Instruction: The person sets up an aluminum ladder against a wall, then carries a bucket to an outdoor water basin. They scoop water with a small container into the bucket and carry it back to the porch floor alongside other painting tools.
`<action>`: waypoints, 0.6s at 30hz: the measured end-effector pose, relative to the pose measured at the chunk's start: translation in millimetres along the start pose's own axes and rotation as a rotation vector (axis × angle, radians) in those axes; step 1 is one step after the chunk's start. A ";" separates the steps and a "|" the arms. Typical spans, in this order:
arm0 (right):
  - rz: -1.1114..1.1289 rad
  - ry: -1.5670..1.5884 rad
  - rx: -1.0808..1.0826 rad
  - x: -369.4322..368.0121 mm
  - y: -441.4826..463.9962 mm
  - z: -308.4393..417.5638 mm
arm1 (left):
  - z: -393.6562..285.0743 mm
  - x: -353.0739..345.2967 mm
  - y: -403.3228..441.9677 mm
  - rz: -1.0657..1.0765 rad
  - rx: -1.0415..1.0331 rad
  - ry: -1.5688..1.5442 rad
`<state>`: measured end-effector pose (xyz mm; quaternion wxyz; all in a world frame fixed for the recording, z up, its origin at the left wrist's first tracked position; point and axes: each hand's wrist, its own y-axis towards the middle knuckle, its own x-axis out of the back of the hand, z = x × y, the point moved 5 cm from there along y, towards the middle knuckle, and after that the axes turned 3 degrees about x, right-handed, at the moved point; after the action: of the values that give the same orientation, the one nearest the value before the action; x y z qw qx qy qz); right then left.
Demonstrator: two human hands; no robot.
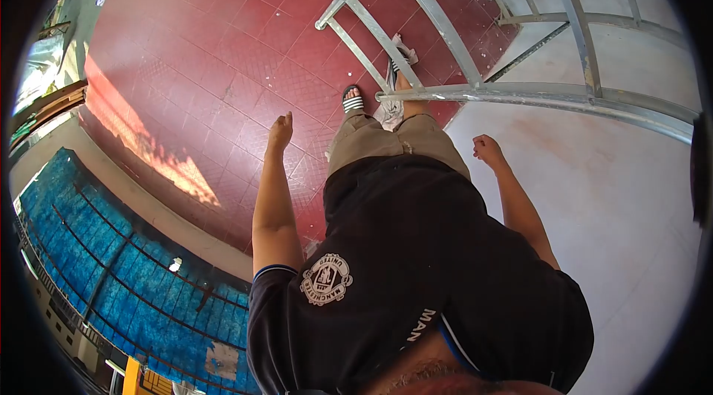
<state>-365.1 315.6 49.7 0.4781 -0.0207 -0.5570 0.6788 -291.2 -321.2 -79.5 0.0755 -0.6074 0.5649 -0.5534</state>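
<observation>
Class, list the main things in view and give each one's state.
Left hand: no object visible in it
Right hand: fingers curled, no object visible
Metal frame: smudged
Red tiled floor: partly sunlit
Left sandal: worn
White wall: faintly stained

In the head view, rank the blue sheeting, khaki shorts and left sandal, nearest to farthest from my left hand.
From the left hand:
1. Khaki shorts, to its right
2. Left sandal, ahead and right
3. Blue sheeting, lower left of view
</observation>
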 end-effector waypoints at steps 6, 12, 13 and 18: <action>0.024 0.045 -0.038 -13.7 -16.7 -6.2 | -49.9 32.8 8.1 -0.062 -0.129 -0.050; 0.076 0.007 0.004 -31.3 -23.7 7.1 | -4.5 43.9 -26.8 -0.107 -0.077 -0.292; 0.078 0.016 0.017 -33.2 -23.1 9.8 | 22.6 34.4 -28.3 -0.113 -0.057 -0.266; 0.062 0.106 0.085 -37.0 -5.1 17.8 | 150.8 -28.6 -82.5 -0.031 0.243 -0.307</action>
<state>-351.8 277.2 41.7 0.4860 -0.0534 -0.5006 0.7143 -120.0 -350.7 -93.8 0.2252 -0.6796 0.4664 -0.5195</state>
